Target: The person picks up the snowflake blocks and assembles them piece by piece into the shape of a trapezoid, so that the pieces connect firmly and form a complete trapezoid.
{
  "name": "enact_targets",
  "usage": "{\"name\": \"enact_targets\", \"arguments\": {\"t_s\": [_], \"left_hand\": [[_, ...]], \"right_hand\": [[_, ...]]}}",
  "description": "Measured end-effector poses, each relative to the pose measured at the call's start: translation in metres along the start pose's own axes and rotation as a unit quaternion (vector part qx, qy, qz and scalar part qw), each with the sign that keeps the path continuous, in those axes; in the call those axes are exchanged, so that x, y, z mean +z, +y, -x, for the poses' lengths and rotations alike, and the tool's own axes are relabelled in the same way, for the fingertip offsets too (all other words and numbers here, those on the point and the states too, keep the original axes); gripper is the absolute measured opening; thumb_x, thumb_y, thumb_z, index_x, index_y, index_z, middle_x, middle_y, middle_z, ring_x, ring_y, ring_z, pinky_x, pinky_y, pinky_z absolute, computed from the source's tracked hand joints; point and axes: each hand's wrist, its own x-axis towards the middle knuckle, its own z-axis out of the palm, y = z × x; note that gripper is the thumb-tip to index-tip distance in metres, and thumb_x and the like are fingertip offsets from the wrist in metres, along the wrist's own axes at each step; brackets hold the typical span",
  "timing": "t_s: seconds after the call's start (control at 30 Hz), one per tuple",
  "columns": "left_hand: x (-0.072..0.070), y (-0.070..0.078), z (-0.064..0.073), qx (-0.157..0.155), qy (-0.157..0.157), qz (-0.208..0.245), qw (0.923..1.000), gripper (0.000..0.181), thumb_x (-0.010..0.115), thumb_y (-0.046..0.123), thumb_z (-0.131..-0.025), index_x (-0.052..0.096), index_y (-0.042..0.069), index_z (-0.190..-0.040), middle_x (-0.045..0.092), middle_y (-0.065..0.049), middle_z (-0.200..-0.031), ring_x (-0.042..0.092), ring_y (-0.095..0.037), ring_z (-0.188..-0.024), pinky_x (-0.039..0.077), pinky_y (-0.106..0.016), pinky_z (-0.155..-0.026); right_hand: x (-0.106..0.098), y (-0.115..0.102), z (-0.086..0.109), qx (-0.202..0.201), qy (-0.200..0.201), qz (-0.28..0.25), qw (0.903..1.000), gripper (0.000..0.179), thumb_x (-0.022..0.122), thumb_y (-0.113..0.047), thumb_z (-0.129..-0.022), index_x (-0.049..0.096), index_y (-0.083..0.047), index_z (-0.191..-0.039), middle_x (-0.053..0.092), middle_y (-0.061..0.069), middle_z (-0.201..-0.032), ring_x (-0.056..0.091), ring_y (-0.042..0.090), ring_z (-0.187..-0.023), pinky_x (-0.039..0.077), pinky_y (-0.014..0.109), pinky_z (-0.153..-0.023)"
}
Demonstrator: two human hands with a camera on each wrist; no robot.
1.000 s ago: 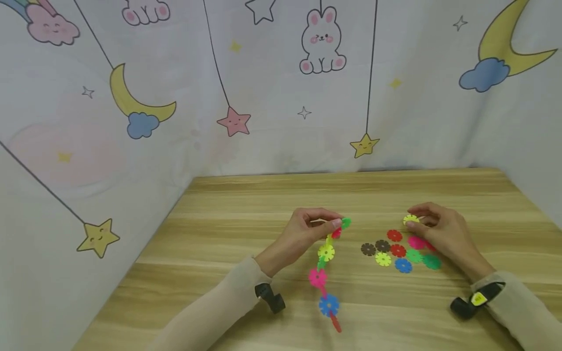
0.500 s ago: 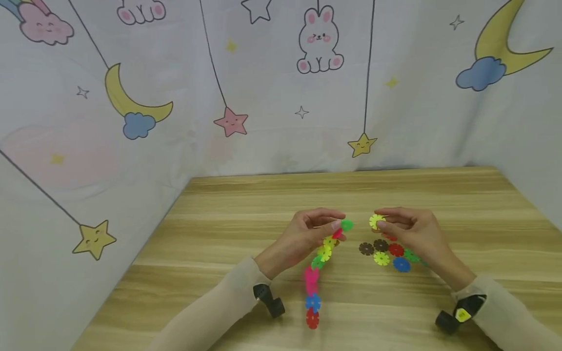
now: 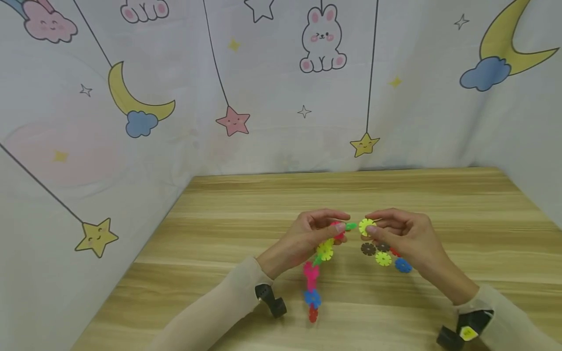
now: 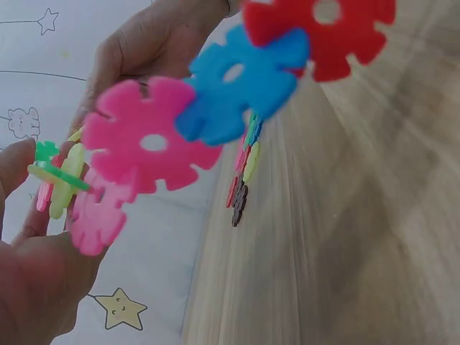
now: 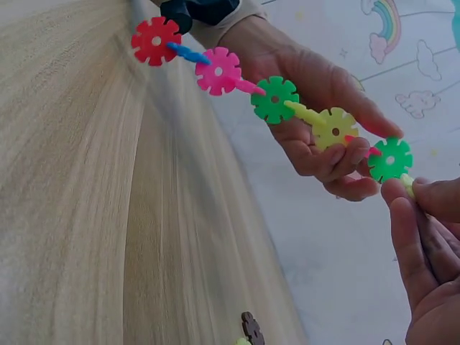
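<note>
In the head view my left hand (image 3: 300,240) pinches the upper end of a chain of interlocking snowflake discs near a pink disc (image 3: 338,232). A green disc (image 3: 351,226) sticks out past the fingertips. Below the hand hang yellow, green, pink and blue discs, with a red disc (image 3: 313,314) lowest. My right hand (image 3: 410,239) pinches a loose yellow disc (image 3: 366,227) between thumb and fingers. In the right wrist view, this yellow disc (image 5: 408,185) is close to the chain's green disc (image 5: 390,159); whether they touch I cannot tell.
Loose discs lie flat on the wooden table (image 3: 246,200) beneath the right hand: brown (image 3: 368,249), yellow (image 3: 383,259), blue (image 3: 403,265) and others partly covered by it. A cartoon-printed cloth (image 3: 272,146) stands behind the table and along its sides.
The right hand has moved left with the yellow disc, from over the loose discs to near the chain's green end. The left hand stays nearly in place while its chain swings left and twists.
</note>
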Motion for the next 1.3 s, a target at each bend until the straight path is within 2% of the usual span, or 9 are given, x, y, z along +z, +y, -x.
{"name": "enact_targets", "arguments": {"t_s": [0.3, 0.5, 0.53, 0.63, 0.73, 0.93, 1.17, 1.3], "left_hand": [[0.001, -0.002, 0.001, -0.015, -0.007, -0.019, 0.9997, 0.038, 0.068, 0.013, -0.105, 0.067, 0.010, -0.143, 0.077, 0.003, -0.107, 0.076, -0.014, -0.098, 0.060, -0.030, -0.097], [0.004, -0.001, 0.001, -0.010, -0.002, -0.039, 0.9992, 0.041, 0.072, 0.015, -0.102, 0.067, 0.011, -0.143, 0.076, 0.005, -0.100, 0.074, -0.014, -0.092, 0.059, -0.029, -0.090], [0.004, -0.001, 0.001, -0.010, -0.002, -0.040, 0.9992, 0.041, 0.073, 0.015, -0.102, 0.067, 0.011, -0.142, 0.076, 0.005, -0.098, 0.074, -0.015, -0.091, 0.059, -0.029, -0.089], [0.006, -0.001, 0.002, -0.011, -0.004, -0.038, 0.9992, 0.040, 0.074, 0.014, -0.101, 0.069, 0.015, -0.140, 0.077, 0.006, -0.092, 0.073, -0.015, -0.087, 0.059, -0.028, -0.084], [0.008, 0.000, 0.003, -0.015, -0.007, -0.034, 0.9993, 0.042, 0.075, 0.013, -0.100, 0.068, 0.015, -0.141, 0.077, 0.005, -0.086, 0.074, -0.013, -0.083, 0.058, -0.026, -0.077], [0.007, 0.000, 0.003, -0.020, -0.020, -0.021, 0.9994, 0.054, 0.074, 0.009, -0.099, 0.059, 0.006, -0.150, 0.077, 0.006, -0.083, 0.076, -0.011, -0.080, 0.059, -0.025, -0.075], [0.010, 0.001, 0.004, -0.025, -0.031, -0.003, 0.9992, 0.049, 0.075, 0.006, -0.098, 0.065, 0.015, -0.145, 0.074, 0.006, -0.078, 0.076, -0.013, -0.077, 0.059, -0.028, -0.077], [0.010, 0.002, 0.004, -0.023, -0.034, -0.001, 0.9992, 0.049, 0.074, 0.005, -0.099, 0.064, 0.013, -0.146, 0.075, 0.006, -0.077, 0.076, -0.012, -0.076, 0.059, -0.027, -0.077]], "right_hand": [[0.002, -0.005, 0.002, 0.008, 0.002, 0.004, 1.0000, 0.034, 0.076, -0.018, -0.102, 0.073, 0.003, -0.129, 0.084, -0.009, -0.093, 0.083, 0.015, -0.084, 0.067, 0.034, -0.072], [0.002, -0.006, 0.003, 0.015, 0.000, 0.009, 0.9998, 0.035, 0.076, -0.018, -0.102, 0.073, 0.004, -0.129, 0.084, -0.012, -0.089, 0.083, 0.014, -0.082, 0.055, 0.027, -0.052], [0.002, -0.006, 0.004, 0.013, -0.001, 0.003, 0.9999, 0.035, 0.076, -0.017, -0.102, 0.073, 0.004, -0.129, 0.084, -0.011, -0.089, 0.083, 0.014, -0.082, 0.056, 0.027, -0.053], [0.003, -0.006, 0.004, 0.008, -0.013, -0.038, 0.9992, 0.033, 0.074, -0.012, -0.102, 0.073, 0.007, -0.129, 0.085, -0.006, -0.093, 0.084, 0.017, -0.082, 0.065, 0.031, -0.066], [0.004, -0.005, 0.005, 0.004, -0.028, -0.081, 0.9963, 0.032, 0.073, -0.007, -0.102, 0.072, 0.010, -0.129, 0.086, 0.000, -0.095, 0.084, 0.021, -0.081, 0.067, 0.039, -0.076], [0.004, -0.004, 0.006, -0.008, -0.045, -0.098, 0.9942, 0.025, 0.072, -0.003, -0.102, 0.076, 0.005, -0.125, 0.085, 0.006, -0.089, 0.083, 0.020, -0.077, 0.067, 0.035, -0.077], [0.006, -0.003, 0.007, -0.046, -0.057, -0.082, 0.9939, 0.024, 0.070, 0.001, -0.101, 0.078, 0.003, -0.124, 0.084, 0.005, -0.087, 0.081, 0.018, -0.073, 0.066, 0.033, -0.070], [0.004, -0.004, 0.006, -0.053, -0.072, -0.082, 0.9927, 0.025, 0.068, 0.001, -0.102, 0.076, 0.003, -0.126, 0.084, 0.003, -0.092, 0.081, 0.018, -0.075, 0.066, 0.032, -0.073]]}}
